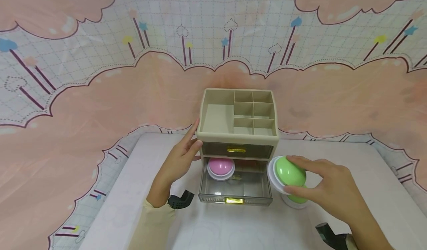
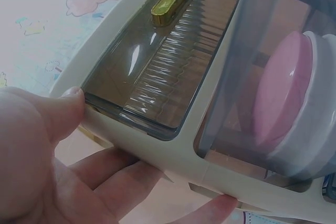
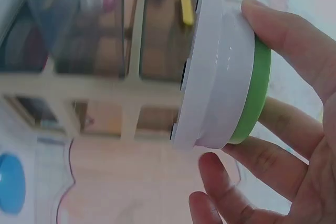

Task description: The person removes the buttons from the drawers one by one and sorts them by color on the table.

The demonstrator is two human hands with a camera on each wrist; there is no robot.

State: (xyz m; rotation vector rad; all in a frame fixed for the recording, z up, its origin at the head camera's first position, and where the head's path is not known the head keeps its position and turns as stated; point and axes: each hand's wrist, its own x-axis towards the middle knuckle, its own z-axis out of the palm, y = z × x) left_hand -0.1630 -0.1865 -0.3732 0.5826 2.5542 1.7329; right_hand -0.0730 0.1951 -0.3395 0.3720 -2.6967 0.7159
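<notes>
Cream walls frame the single organizer (image 1: 237, 137) in the head view, its top divided into seven compartments, one large and six small. Below them sit one closed upper drawer (image 1: 213, 151) and one pulled-out drawer (image 1: 250, 189), each with a gold handle; a third gold patch shows faintly through the lower drawer's floor, too dim to name. One pink-domed disc (image 1: 221, 166) lies in that drawer's left back part, its rear edge close under the front above. Of two green-domed discs, the right hand (image 1: 333, 185) pinches the held green disc (image 1: 291, 171) between thumb and forefinger, just beside the drawer's right side; the second green disc (image 1: 298, 199) is mostly covered by the held one and the thumb. The left hand (image 1: 179, 159) rests on the organizer's left side, fingers and thumb apart, clamped on nothing. Two black wrist devices (image 1: 181, 200) show, the right one cut off below. In the left wrist view, the thumb touches the organizer's front edge and the fingers lie along its side; the pink disc appears through smoky plastic, cropped at right. In the right wrist view, the held disc is gripped at its edge, with two fingertips free of it; the organizer behind is blurred, and a blue shape (image 3: 10, 183) at the left border is cut off and unidentifiable.
</notes>
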